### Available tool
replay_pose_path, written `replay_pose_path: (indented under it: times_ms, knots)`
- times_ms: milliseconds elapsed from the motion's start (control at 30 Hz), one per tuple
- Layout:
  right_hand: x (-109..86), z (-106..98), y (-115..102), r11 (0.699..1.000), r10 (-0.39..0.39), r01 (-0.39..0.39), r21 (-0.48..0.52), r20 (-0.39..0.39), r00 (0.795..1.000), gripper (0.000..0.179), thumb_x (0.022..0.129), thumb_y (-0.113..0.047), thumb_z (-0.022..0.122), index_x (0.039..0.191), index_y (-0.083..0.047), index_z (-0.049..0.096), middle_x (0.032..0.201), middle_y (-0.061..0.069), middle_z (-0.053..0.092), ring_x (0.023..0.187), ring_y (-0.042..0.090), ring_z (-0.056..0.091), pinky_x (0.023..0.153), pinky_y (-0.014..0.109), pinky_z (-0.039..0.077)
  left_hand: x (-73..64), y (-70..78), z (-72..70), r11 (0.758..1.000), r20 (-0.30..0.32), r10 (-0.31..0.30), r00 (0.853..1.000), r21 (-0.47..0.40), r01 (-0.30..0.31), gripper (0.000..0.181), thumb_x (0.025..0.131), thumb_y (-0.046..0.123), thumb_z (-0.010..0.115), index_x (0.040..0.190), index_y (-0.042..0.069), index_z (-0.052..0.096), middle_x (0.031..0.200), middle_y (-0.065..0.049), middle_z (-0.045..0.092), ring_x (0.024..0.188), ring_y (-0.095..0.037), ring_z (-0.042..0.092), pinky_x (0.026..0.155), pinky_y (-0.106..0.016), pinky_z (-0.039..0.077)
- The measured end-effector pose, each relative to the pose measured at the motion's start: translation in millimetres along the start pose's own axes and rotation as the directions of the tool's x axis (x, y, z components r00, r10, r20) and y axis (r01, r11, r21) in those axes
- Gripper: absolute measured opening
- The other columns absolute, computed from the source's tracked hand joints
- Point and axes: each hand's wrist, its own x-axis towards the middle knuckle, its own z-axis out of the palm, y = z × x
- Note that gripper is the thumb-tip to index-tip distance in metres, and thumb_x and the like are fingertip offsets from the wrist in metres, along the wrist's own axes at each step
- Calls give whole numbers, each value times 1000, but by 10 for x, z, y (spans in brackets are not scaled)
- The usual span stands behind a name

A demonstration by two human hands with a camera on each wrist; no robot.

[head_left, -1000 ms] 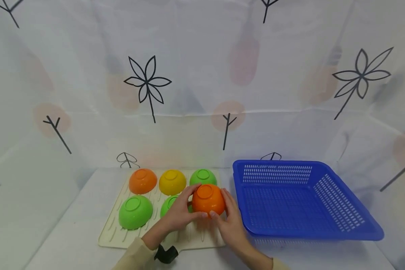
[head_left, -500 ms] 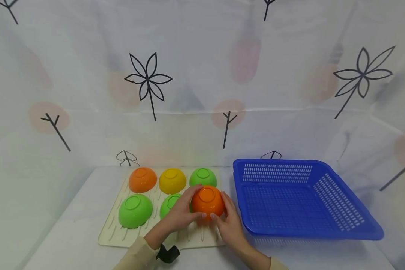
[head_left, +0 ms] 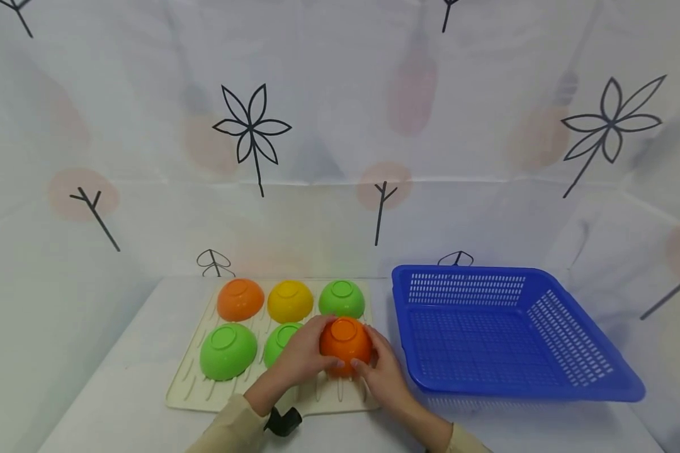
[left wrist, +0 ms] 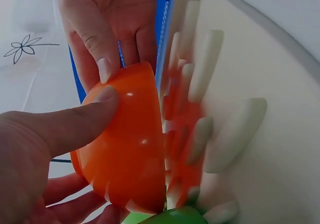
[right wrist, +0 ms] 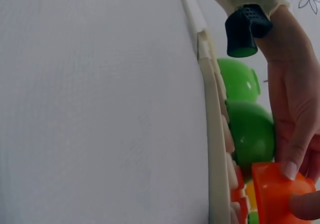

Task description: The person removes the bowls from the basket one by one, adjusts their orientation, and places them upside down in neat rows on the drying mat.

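An orange bowl [head_left: 347, 347] is upside down over the front right of a cream ridged draining board [head_left: 195, 397]. My left hand [head_left: 301, 357] grips its left side, thumb across the near face. On its right side my right hand [head_left: 386, 371] holds it too, the thumbs almost meeting in front. In the left wrist view the rim of the orange bowl [left wrist: 131, 149] is close to the ridges; contact cannot be told. A green bowl [head_left: 277, 343] beside it is partly hidden by my left hand.
Several other upturned bowls stand on the board: an orange bowl [head_left: 240, 300], a yellow bowl [head_left: 290, 302], a green bowl [head_left: 342, 299] at the back, and a larger green bowl [head_left: 228, 352] at front left. A blue basket [head_left: 487, 346] stands right of the board.
Both hands have lowered the orange bowl slightly toward the board and shifted it a little left. Their grip is unchanged. The head view has tilted slightly.
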Motion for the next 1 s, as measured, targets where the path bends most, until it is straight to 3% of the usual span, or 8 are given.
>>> replay_pose_path:
  times_ms: [400,867,1000]
  knots:
    - [4,-3,62,998,-12,14,-62,31,999,66,88,6,69,146,9,38,149,30,36,140,46,32,112,54,29,-3,-23,53,992,3,-7,1000,127,6,71,74,19,89,134,4,55,129,-10,60,114,-28,58,97,-47,50]
    - [40,-3,42,992,-3,7,-125,30,1000,66,89,5,68,148,6,38,152,27,35,141,43,32,113,52,28,-10,-16,31,993,6,9,1000,114,-10,66,78,17,86,135,4,55,131,-11,60,116,-29,58,98,-48,50]
    - [33,-10,24,990,-38,42,-134,29,999,66,90,4,68,148,6,38,153,27,34,141,43,32,112,52,29,-29,-17,-2,995,-15,20,1000,101,-18,63,81,16,84,135,5,55,132,-11,60,118,-29,58,99,-48,49]
